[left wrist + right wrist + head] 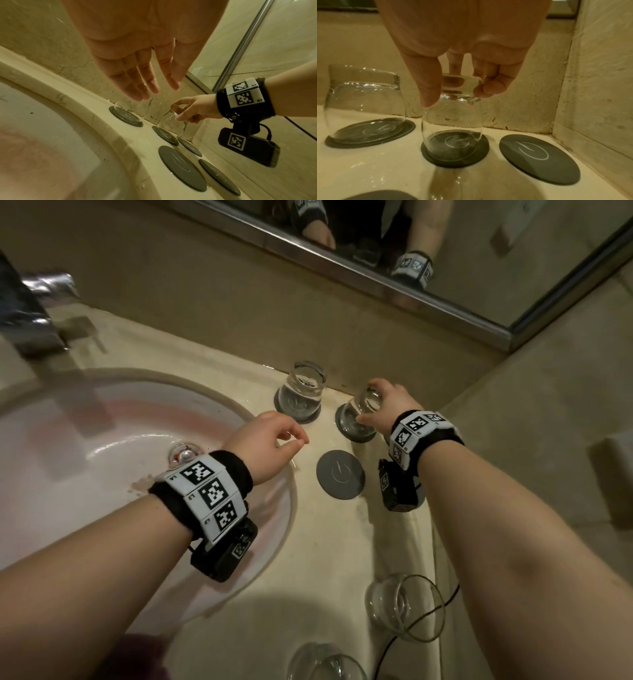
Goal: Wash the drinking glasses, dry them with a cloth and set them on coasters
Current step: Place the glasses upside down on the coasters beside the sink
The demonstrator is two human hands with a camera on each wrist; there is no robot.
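1. Head view: the right hand (387, 405) pinches the upturned base of a glass (359, 416) that stands mouth-down on a dark coaster (356, 431) near the table's (342, 529) back edge, by the corner where the walls meet. The left hand (270, 440) hovers over the rim of the sink (102, 412), fingers loosely curled and holding nothing. A second glass (303, 392) stands inverted on its own coaster just to the left. Only this view shows two more glasses, one (404, 606) and another (325, 660), lying toward the table's front edge, probably not yet finished. One free coaster (340, 474) lies between.

2. Left wrist view: the left hand's fingers (150, 83) hang straight and apart, empty. This view alone shows four coasters in a run, including a spare (219, 177) nearest the camera. The table looks wet, so I judge a coaster could slide if the glass is nudged sideways.

3. Right wrist view: the thumb and fingers clamp only the thick base. The glass's rim sits toward the coaster's near-left edge, not centred; I cannot tell if it rests fully flat. Letting go while it is tilted could tip it against its neighbour or off the coaster. Wet glass in a fingertip grip may also slip. An empty coaster (539, 158) lies just to the right, beside the side wall.
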